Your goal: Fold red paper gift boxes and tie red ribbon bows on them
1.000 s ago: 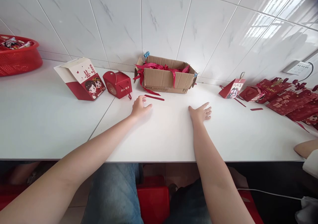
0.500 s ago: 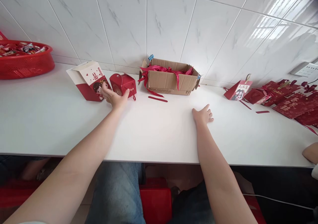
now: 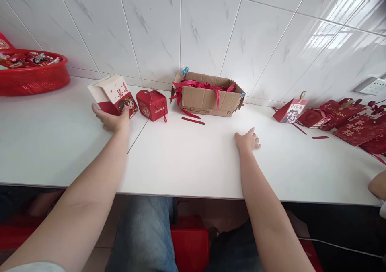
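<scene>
My left hand (image 3: 113, 118) is around the lower part of a white-and-red gift box (image 3: 116, 89) with a cartoon figure on it, thumb on the front and fingers at the left side. Just right of it stands a smaller red candy box (image 3: 152, 105) with a cord tassel, apart from the hand. My right hand (image 3: 247, 140) rests on the white tabletop, fingers apart and partly bent, holding nothing. The nearest thing beyond it is a cardboard box (image 3: 208, 101) filled with red ribbons (image 3: 208, 86).
A red plastic basket (image 3: 33, 79) of wrapped sweets stands at the far left. Red strips (image 3: 193, 121) lie before the cardboard box. At right are a triangular red box (image 3: 291, 111) and several red gift bags (image 3: 357, 127). Another person's arm (image 3: 378, 187) is at the right edge.
My left hand has moved left from between the two gift boxes and closed around the white-and-red one, which has shifted slightly. My right hand stays in place.
</scene>
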`<state>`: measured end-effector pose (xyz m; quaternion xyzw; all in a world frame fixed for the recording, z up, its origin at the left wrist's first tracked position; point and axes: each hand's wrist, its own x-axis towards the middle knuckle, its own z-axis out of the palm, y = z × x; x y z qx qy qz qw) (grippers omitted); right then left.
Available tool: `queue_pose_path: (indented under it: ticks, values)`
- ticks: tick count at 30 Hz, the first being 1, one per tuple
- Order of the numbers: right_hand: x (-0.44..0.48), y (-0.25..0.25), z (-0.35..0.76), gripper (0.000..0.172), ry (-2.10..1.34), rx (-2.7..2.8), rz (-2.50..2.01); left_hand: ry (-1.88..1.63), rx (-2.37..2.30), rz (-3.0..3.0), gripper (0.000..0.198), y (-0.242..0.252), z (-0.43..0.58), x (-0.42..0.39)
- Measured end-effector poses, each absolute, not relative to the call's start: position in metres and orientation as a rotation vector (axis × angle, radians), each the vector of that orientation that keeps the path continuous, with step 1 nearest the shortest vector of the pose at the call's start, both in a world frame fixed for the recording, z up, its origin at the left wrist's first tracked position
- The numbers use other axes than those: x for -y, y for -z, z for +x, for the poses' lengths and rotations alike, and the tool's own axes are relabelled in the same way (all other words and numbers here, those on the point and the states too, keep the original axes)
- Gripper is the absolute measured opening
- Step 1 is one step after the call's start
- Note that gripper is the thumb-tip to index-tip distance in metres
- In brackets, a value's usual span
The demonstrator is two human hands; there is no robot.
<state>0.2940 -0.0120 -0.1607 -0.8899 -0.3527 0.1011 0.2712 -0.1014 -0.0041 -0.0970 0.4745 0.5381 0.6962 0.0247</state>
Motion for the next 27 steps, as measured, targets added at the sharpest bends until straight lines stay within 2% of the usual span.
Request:
queue_pose_path:
  ticks: [5,9,11,12,14,16,19,21,24,27]
  values:
    - [0.012,0.161,0.295,0.078,-0.272,0.944,-2.389,-2.267,-1.615,1.337,0.050,0.091,-0.112,-0.004]
    - [0.012,0.161,0.293,0.077,-0.275,0.930,-2.370,-2.630,-1.526,0.959,0.033,0.084,-0.122,-0.020]
    - [0.013,0.161,0.293,0.077,-0.275,0.925,-2.346,-2.711,-1.404,1.033,0.033,0.084,-0.111,-0.022]
    - [0.014,0.160,0.293,0.078,-0.273,0.923,-2.330,-2.690,-1.316,1.171,0.039,0.087,-0.101,-0.021]
    - [0.016,0.159,0.292,0.077,-0.263,0.923,-2.285,-2.491,-1.190,1.519,0.061,0.097,-0.077,-0.014]
    - [0.017,0.157,0.290,0.073,-0.236,0.941,-2.234,-2.208,-1.147,1.714,0.071,0.112,-0.052,-0.006]
    - [0.017,0.154,0.284,0.063,-0.256,1.054,-1.977,-1.587,-1.140,1.840,0.067,0.136,-0.024,0.002]
    - [0.016,0.154,0.275,0.063,-0.466,1.145,-1.625,-1.267,-1.066,1.879,0.064,0.148,-0.013,0.004]
    - [0.017,0.154,0.256,0.079,-0.852,1.258,-1.168,-1.084,-0.951,1.857,0.061,0.155,-0.006,0.004]
    - [0.024,0.151,0.235,0.084,-0.937,1.415,-0.995,-1.073,-0.878,1.886,0.060,0.152,-0.007,0.008]
